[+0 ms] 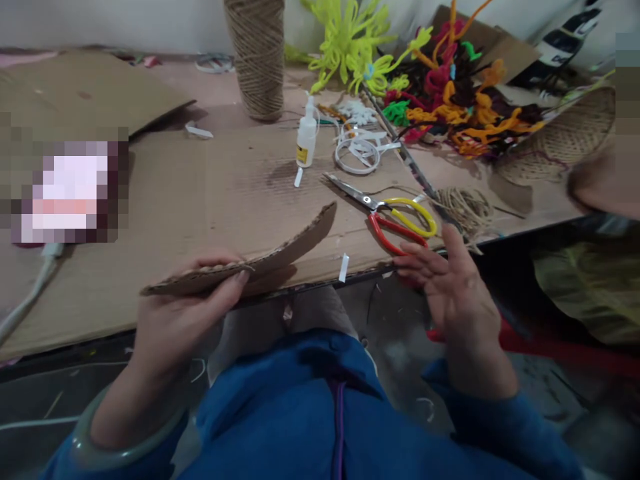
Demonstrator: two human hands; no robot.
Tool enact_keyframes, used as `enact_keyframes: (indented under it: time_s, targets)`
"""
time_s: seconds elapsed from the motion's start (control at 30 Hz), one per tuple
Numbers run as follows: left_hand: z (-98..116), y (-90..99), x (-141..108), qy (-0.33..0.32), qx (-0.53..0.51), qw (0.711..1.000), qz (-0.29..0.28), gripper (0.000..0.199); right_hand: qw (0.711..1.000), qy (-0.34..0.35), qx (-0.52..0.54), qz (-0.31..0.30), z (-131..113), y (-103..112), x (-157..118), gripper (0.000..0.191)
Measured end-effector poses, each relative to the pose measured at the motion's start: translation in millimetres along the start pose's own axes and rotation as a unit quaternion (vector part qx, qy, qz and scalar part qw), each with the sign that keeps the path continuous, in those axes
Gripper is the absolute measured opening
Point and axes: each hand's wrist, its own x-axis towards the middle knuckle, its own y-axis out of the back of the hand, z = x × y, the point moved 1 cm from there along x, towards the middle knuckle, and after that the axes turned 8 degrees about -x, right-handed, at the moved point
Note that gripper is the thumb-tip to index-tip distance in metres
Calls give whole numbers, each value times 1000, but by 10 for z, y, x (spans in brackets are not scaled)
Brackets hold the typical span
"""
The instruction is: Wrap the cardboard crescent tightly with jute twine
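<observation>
My left hand [185, 320] grips a curved strip of corrugated cardboard [295, 248] near the table's front edge, thumb on the near side and fingers behind. A short bit of twine lies by the thumb tip. To the right, my right hand [457, 287] is open, palm turned up and fingers spread, holding nothing. Its fingertips are beside the red handle of the scissors [367, 200], which lie on the table with blades pointing left; whether they touch, I cannot tell. A loose coil of twine [465, 210] sits just beyond that hand.
Behind stand a twine spool [257, 60] and a small glue bottle [307, 137]. White strip rings [357, 157] lie near a thin rod [400, 147]. Yellow yarn flowers [350, 40] and orange yarn [480, 127] are piled at the back. A blurred phone [70, 190] with a cable lies left.
</observation>
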Motion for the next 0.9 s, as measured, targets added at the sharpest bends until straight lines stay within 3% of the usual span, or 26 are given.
enact_keyframes:
  time_s: [0.07, 0.17, 0.27, 0.33, 0.43, 0.63, 0.73, 0.83, 0.9]
  targets:
    - [42, -11, -11, 18, -8, 999, 25, 4, 990, 56, -121, 36, 2, 73, -157, 57]
    - [60, -23, -6, 44, -14, 998, 41, 7, 940, 113, -317, 62, 50, 176, -300, 67]
    - [68, -41, 3, 69, -37, 996, 47, 11, 884, 70, -451, 100, 213, 281, -324, 73]
    - [87, -55, -5, 81, -33, 994, 67, 12, 854, 37, -509, 104, 339, 321, -306, 72]
    - [110, -72, -27, 84, -21, 992, 92, 13, 815, 40, -572, 87, 452, 294, -278, 68]
    - [84, -64, -18, 4, -13, 997, 77, 9, 741, 64, -668, 30, 458, 127, -347, 77]
    - [68, -56, -17, 12, -8, 996, 84, 10, 761, 32, -647, -18, 516, 80, -512, 72]
    - [73, -59, -29, 23, -12, 996, 88, 10, 848, -34, -525, -65, 629, 29, -753, 60]
    - [100, -68, -37, 23, -18, 996, 85, 10, 889, -74, -450, -39, 716, 36, -878, 55]
